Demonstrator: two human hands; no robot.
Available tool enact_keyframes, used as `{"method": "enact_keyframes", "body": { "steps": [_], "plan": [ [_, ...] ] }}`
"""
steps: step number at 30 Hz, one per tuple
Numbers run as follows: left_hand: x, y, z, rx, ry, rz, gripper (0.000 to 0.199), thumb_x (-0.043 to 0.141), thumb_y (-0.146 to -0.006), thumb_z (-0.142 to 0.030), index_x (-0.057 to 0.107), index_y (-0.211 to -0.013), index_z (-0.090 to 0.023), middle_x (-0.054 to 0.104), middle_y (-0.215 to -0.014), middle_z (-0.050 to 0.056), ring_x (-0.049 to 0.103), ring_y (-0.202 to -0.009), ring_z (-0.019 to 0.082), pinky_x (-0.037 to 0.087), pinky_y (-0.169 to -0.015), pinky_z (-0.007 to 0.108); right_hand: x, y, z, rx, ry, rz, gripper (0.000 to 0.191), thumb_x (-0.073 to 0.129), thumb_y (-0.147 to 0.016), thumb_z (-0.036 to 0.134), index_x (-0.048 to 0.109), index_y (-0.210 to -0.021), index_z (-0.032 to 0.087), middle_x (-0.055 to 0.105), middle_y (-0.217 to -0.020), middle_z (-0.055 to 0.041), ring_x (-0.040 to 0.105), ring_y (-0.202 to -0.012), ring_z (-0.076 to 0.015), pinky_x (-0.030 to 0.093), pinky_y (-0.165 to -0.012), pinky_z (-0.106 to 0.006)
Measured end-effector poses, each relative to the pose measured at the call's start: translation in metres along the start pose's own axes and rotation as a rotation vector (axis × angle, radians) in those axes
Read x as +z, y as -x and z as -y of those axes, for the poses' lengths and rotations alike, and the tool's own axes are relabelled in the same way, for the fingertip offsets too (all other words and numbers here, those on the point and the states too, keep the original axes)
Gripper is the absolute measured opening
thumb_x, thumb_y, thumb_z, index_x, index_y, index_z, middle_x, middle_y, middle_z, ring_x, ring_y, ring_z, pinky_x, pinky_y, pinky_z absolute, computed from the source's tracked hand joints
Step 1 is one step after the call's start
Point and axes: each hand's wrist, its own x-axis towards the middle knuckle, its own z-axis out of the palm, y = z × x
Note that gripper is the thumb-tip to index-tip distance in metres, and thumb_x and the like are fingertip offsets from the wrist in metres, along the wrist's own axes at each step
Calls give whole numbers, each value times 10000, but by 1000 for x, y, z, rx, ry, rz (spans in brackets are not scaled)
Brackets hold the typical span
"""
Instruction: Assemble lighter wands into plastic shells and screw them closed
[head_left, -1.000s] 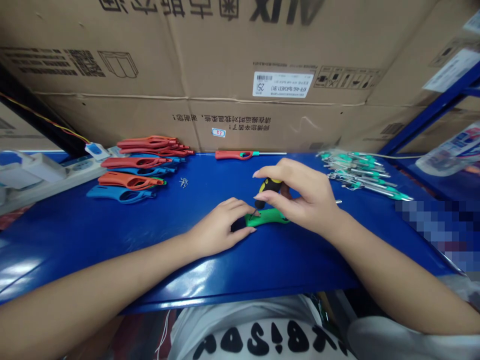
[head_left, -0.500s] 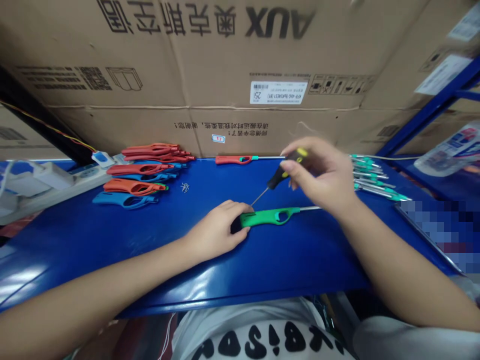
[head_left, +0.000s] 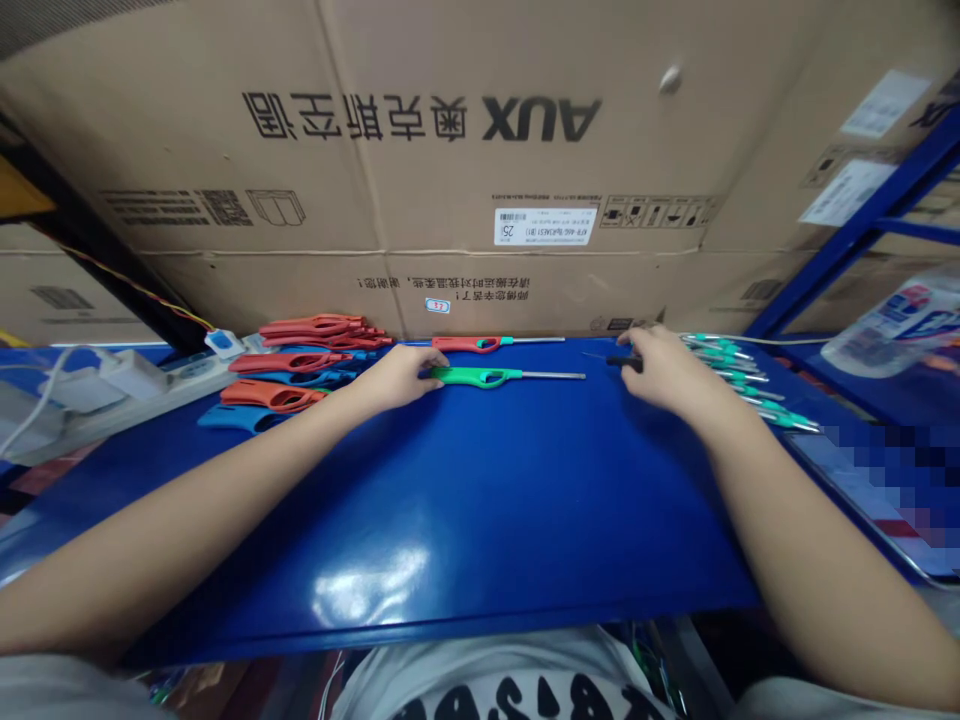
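Green lighter (head_left: 472,378), seen from the head camera, is at the back of the blue counter (head_left: 510,510), just in front of a red lighter (head_left: 461,344). The left hand (head_left: 397,380) has its grip pinched on the handle end; the right hand (head_left: 666,366) clasps a dark screwdriver (head_left: 628,362) near teal-and-metal parts (head_left: 739,375).

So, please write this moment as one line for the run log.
left hand: holding green lighter by handle end | right hand: holding screwdriver, apart from lighter | red lighter: lying behind green one
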Motion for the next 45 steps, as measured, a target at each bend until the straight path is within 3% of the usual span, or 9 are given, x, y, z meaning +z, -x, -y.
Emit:
{"method": "enact_keyframes", "body": {
  "steps": [3, 6, 20, 31, 34, 37, 41, 45],
  "plan": [
    [2, -13, 8, -15, -12, -30, 233, 676, -804, -196, 690, -1035, -166, 750, -1085, 91, 708, -1022, 261, 534, -976, 421, 5, 1, -1, 32, 71, 251, 493, 567, -824, 149, 561, -1316, 129, 604, -1273, -208, 621, -1127, -316, 487, -863, -364],
    [4, -19, 12, -34, -23, -52, 227, 679, -820, -199, 690, -1043, -156, 746, -1094, 102, 704, -1039, 264, 536, -974, 409, 7, 0, -2, 43, 90, 368, 416, 589, -804, 144, 614, -1219, 138, 681, -1123, -180, 667, -1005, -301, 485, -782, -342],
    [2, -27, 21, -69, -81, -81, 236, 672, -819, -233, 687, -1042, -159, 745, -1100, 115, 702, -1041, 274, 537, -958, 399, 9, -3, -10, 80, 156, 405, 359, 610, -815, 168, 640, -1172, 135, 692, -1147, -193, 680, -1034, -308, 493, -771, -341],
    [4, -21, 15, -41, -226, -96, 307, 603, -840, -231, 659, -1127, -138, 707, -1152, 135, 669, -1085, 283, 521, -979, 393, 14, -6, -14, 104, 186, 366, 372, 587, -865, 273, 640, -1203, 124, 688, -1173, -199, 671, -1033, -333, 497, -792, -388],
    [-6, -16, 8, -34, -268, -120, 331, 556, -856, -194, 645, -1170, -136, 683, -1206, 124, 640, -1139, 254, 491, -1021, 353, 10, -4, -7, 80, 195, 283, 433, 566, -907, 372, 641, -1244, 112, 646, -1242, -215, 622, -1137, -364, 497, -854, -420],
    [-27, -10, 4, -93, -324, -165, 318, 538, -861, -178, 648, -1158, -156, 681, -1191, 105, 625, -1143, 240, 480, -1022, 335, 3, -1, 4, 53, 146, 166, 398, 522, -933, 321, 655, -1258, 133, 651, -1252, -188, 616, -1155, -347, 499, -866, -417],
    [-62, 1, 7, -331, -464, -235, 280, 525, -875, -210, 656, -1099, -103, 646, -1193, 197, 573, -1169, 348, 474, -992, 475, -3, 4, 20, 23, -13, 156, 318, 471, -941, 235, 723, -1131, 198, 742, -1063, -108, 684, -967, -282, 504, -801, -380],
    [-86, 11, 18, -557, -570, -165, 291, 596, -846, -260, 673, -1022, -42, 645, -1128, 247, 557, -1133, 397, 484, -941, 536, 0, 9, 28, -76, -71, 160, 373, 495, -910, 194, 673, -1238, 199, 750, -970, -85, 687, -860, -249, 499, -734, -344]
  ]
}}
